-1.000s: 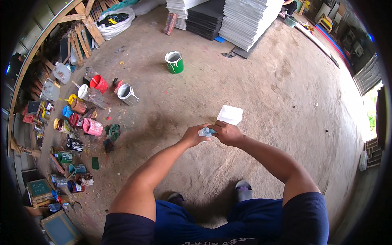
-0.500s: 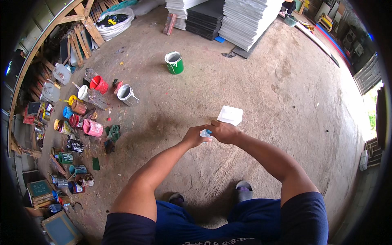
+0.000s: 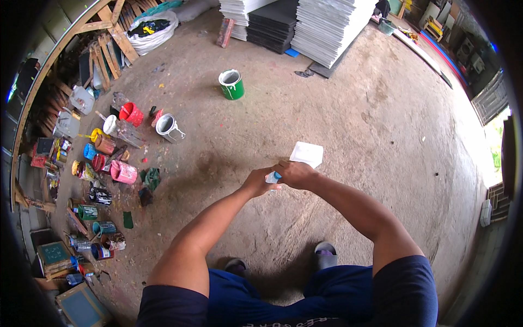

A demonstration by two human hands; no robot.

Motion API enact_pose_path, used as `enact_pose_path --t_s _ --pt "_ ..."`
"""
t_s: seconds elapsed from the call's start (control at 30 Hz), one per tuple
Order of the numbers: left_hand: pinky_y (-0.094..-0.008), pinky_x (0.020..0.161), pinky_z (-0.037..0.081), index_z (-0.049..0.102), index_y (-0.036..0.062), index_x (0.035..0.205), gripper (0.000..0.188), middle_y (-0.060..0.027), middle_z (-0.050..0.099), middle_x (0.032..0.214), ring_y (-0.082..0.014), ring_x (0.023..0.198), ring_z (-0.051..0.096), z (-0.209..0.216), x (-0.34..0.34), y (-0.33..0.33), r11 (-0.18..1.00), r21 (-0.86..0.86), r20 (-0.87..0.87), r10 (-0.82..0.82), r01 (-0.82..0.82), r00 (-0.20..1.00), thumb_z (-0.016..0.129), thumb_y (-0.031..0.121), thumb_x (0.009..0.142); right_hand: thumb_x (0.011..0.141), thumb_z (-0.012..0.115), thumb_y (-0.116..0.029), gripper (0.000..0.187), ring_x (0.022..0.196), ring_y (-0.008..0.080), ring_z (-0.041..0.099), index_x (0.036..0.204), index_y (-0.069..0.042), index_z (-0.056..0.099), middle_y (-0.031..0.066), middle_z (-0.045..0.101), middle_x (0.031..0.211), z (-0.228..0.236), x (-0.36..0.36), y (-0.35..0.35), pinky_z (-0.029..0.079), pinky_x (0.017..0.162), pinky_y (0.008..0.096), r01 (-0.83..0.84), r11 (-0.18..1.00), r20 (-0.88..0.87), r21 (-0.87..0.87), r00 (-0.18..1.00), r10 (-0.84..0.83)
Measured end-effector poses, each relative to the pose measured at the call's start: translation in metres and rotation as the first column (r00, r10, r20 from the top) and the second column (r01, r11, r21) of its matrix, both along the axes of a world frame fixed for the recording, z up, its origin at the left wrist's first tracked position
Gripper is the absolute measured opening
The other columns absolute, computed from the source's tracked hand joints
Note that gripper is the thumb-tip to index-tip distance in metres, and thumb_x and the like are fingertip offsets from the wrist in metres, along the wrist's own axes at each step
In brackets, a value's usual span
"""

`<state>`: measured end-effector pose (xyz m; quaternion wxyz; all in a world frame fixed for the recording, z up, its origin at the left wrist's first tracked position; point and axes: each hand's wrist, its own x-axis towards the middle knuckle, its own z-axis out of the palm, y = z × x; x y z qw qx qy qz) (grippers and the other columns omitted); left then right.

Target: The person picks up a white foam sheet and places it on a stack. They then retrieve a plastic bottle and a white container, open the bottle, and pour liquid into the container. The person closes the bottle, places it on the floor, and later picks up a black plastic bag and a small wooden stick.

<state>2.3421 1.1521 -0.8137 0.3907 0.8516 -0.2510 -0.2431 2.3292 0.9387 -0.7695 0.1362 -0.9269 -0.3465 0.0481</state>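
In front of me, my left hand (image 3: 256,182) is closed round a small clear bottle (image 3: 269,178) with a blue cap (image 3: 277,175). Fingers of my right hand (image 3: 296,175) are bent over the cap end, touching it. Both hands meet there and hide much of the bottle, so I cannot tell whether the cap is loose. Just beyond my right hand, a white box-like container (image 3: 307,153) rests on the concrete floor; its near edge is partly covered by the hand.
Farther ahead stands a green paint can (image 3: 231,87), with a grey-white can (image 3: 169,126) to its left. Several paint pots, including a pink one (image 3: 124,171), crowd the left side. White sheets (image 3: 321,32) and black sheets (image 3: 271,30) are stacked at the back.
My hands stay together on the bottle with only a tiny shift. The blue cap shows slightly more between the fingers.
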Motion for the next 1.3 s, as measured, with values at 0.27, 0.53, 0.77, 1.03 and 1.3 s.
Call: enact_pose_path --t_s 0.27,0.53,0.77,1.03,1.3 --pt "-0.0441 0.103 0.053 0.059 0.0107 0.140 0.078 -0.0165 0.072 0.128 -0.0361 0.122 0.068 -0.006 0.001 -0.011 0.998 0.068 0.011 0.017 -0.018 1.000 0.088 0.047 0.077 0.099 0.064 -0.030 0.032 0.092 0.0321 0.076 0.117 -0.004 0.068 0.0154 0.070 0.110 0.010 -0.002 0.005 0.064 0.074 0.0408 0.004 0.958 -0.035 -0.288 0.999 -0.015" --pt "-0.0444 0.106 0.053 0.056 0.0064 0.143 0.087 -0.0207 0.071 0.130 -0.0365 0.125 0.066 0.011 0.008 -0.012 0.977 0.211 -0.068 -0.022 0.036 0.997 0.089 0.049 0.075 0.103 0.061 -0.040 0.040 0.094 0.0325 0.075 0.123 -0.006 0.063 0.0133 0.071 0.105 0.011 0.002 -0.006 0.063 0.080 0.0426 -0.047 0.998 0.077 -0.036 0.996 0.049" --pt "-0.0448 0.106 0.052 0.057 0.0068 0.140 0.085 -0.0190 0.068 0.134 -0.0342 0.128 0.064 0.036 -0.003 -0.011 0.986 -0.163 -0.050 0.035 -0.042 0.998 0.092 0.043 0.072 0.101 0.064 -0.047 0.044 0.095 0.0356 0.075 0.114 -0.005 0.065 0.0165 0.071 0.104 0.042 0.002 0.001 0.061 0.077 0.0473 0.166 0.973 -0.080 0.159 0.985 -0.155" --pt "-0.0439 0.110 0.048 0.057 0.0049 0.139 0.084 -0.0151 0.066 0.134 -0.0305 0.125 0.063 0.052 0.000 -0.012 0.970 -0.227 -0.197 -0.130 0.084 0.972 0.094 0.032 0.068 0.100 0.061 -0.056 0.051 0.081 0.0310 0.074 0.104 -0.005 0.068 0.0125 0.069 0.089 0.078 0.000 -0.017 0.060 0.067 0.0440 -0.138 0.987 0.281 0.082 0.953 0.110" --pt "-0.0420 0.108 0.048 0.068 0.0029 0.125 0.070 -0.0139 0.072 0.121 -0.0293 0.121 0.065 0.073 -0.015 -0.016 0.944 -0.330 -0.383 -0.126 -0.009 0.915 0.095 0.031 0.067 0.097 0.064 -0.048 0.043 0.068 0.0298 0.072 0.088 -0.007 0.071 0.0097 0.069 0.078 0.068 -0.009 -0.014 0.058 0.058 0.0426 -0.135 0.977 0.319 0.167 0.945 0.076"
